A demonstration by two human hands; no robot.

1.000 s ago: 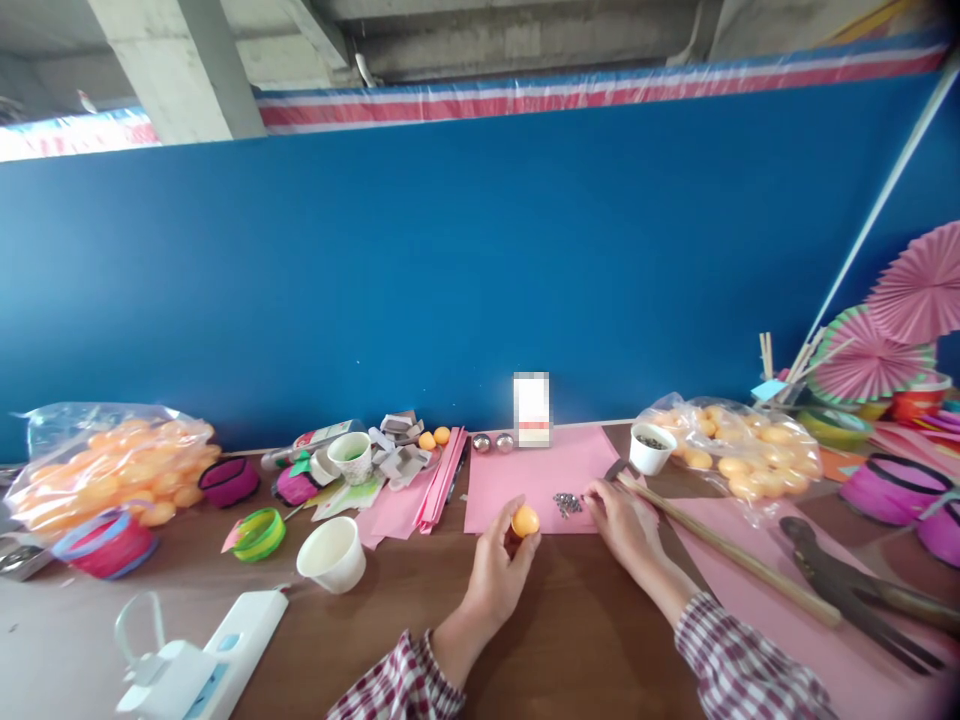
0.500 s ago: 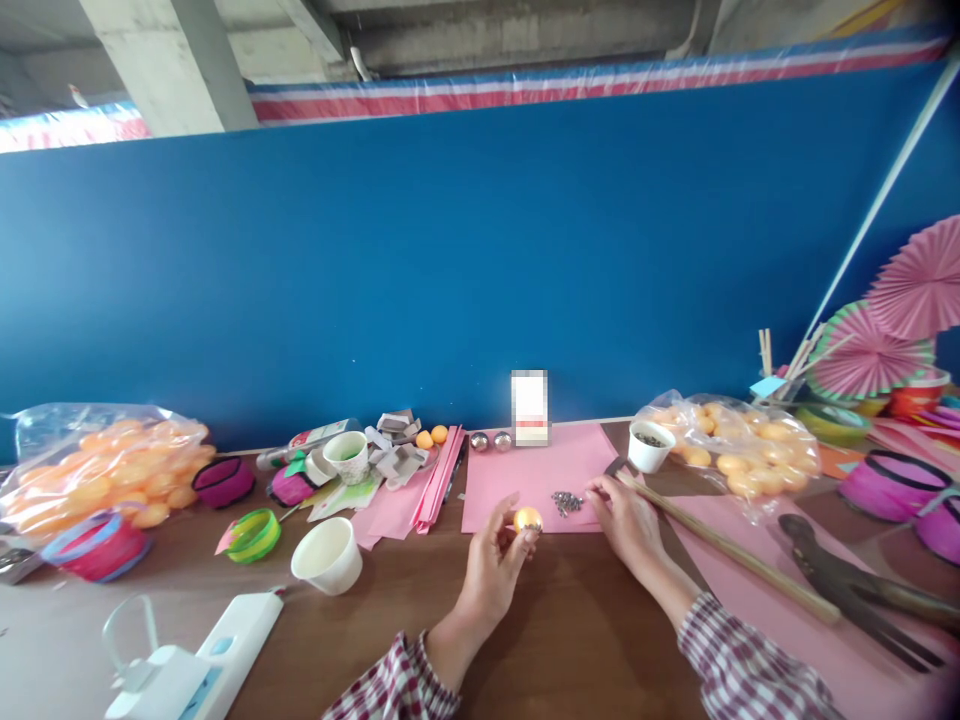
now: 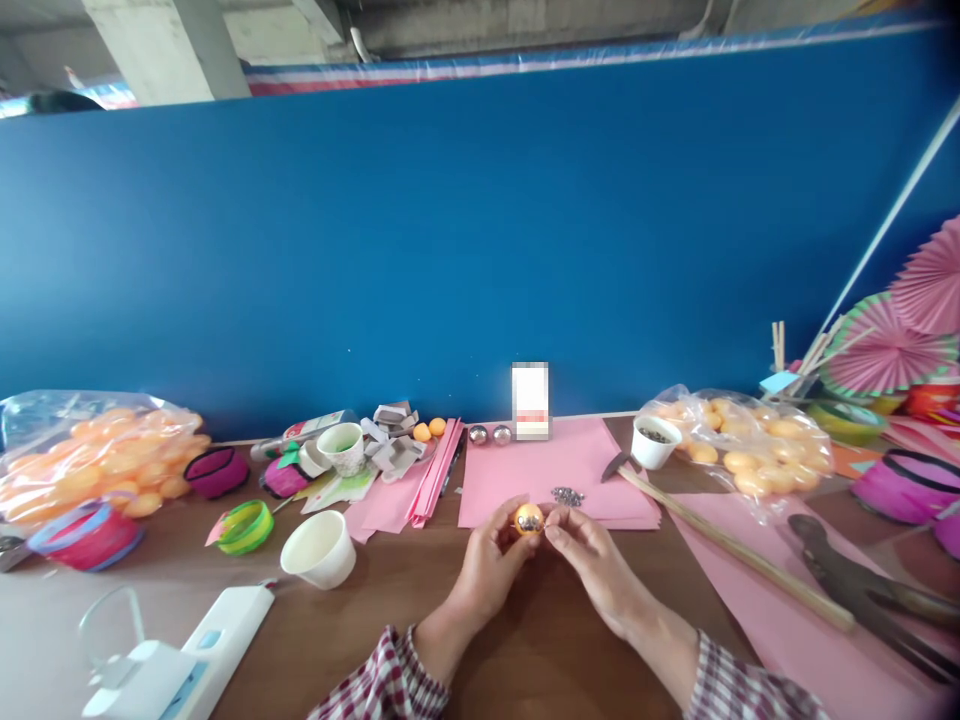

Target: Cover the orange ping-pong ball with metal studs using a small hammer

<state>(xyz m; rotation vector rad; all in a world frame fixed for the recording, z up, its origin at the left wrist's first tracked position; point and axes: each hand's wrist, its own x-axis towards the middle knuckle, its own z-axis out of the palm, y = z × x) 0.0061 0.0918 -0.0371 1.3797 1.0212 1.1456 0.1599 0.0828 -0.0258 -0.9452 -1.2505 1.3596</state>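
An orange ball (image 3: 527,513), the size of a ping-pong ball, is pinched in the fingers of my left hand (image 3: 491,555). Shiny metal pieces, like tack heads, cover part of its side. My right hand (image 3: 592,555) is at the ball's right side with thumb and fingers pressed together; whatever they pinch is too small to make out. Just behind the hands lies a small pile of metal tacks (image 3: 568,496) on a pink paper sheet (image 3: 540,465). Two silver-coated balls (image 3: 501,435) sit at the back of that sheet.
To the right stand a white cup (image 3: 655,443) of small dark pieces, a hammer (image 3: 739,545) and a bag of orange balls (image 3: 772,445). Leftward are a white bowl (image 3: 319,550), a power strip (image 3: 225,640) and a larger ball bag (image 3: 97,450). A blue panel (image 3: 420,250) rises behind.
My right hand has come left from the tack pile to the ball. In my left hand, the ball has turned so its metal-covered side faces me more. The view has shifted slightly.
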